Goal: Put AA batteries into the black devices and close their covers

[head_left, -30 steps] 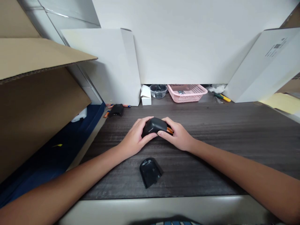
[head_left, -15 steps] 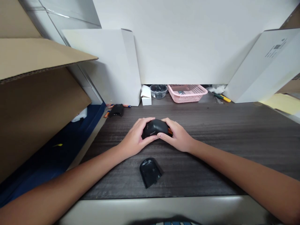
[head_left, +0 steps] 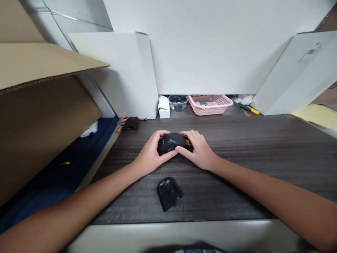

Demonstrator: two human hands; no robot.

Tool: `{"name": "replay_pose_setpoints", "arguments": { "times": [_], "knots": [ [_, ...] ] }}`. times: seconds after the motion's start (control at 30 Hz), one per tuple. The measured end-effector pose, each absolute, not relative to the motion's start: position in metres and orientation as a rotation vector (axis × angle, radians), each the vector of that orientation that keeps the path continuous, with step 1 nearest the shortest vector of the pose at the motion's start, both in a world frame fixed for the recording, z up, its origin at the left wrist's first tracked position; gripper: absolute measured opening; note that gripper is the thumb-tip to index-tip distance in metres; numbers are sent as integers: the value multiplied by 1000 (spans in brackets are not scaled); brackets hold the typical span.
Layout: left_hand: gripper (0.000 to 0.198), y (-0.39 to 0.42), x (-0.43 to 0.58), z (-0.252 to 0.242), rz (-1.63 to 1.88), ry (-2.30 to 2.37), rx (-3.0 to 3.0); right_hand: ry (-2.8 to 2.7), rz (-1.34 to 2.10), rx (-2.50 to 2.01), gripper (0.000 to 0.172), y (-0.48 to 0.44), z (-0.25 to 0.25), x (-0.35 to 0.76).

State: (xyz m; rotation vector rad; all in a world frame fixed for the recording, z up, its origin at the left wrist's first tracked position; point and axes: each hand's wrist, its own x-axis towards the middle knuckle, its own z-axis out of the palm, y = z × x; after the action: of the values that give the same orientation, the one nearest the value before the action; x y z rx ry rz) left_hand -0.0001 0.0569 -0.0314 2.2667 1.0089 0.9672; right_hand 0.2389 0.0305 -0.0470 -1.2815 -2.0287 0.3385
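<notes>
A black computer mouse rests on the dark wood-grain desk at the middle. My left hand wraps its left side with the thumb on top. My right hand grips its right side, where an orange battery end shows between the fingers. A loose black cover lies on the desk nearer to me, apart from both hands.
At the back stand a pink basket, a clear bowl, a small white box and white boards. A second black device with orange batteries lies back left. A big cardboard box fills the left; a yellow-handled tool back right.
Both hands have turned the mouse slightly and shifted it a little away from me; less of the orange battery shows now. The loose cover has not moved.
</notes>
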Motion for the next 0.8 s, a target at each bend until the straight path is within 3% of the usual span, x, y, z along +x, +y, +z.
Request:
{"name": "replay_pose_setpoints", "arguments": {
  "times": [0.8],
  "knots": [
    [58,59,0,-32,925,1043,2295,-2032,283,-1291,47,32,-48,240]
  ]
}}
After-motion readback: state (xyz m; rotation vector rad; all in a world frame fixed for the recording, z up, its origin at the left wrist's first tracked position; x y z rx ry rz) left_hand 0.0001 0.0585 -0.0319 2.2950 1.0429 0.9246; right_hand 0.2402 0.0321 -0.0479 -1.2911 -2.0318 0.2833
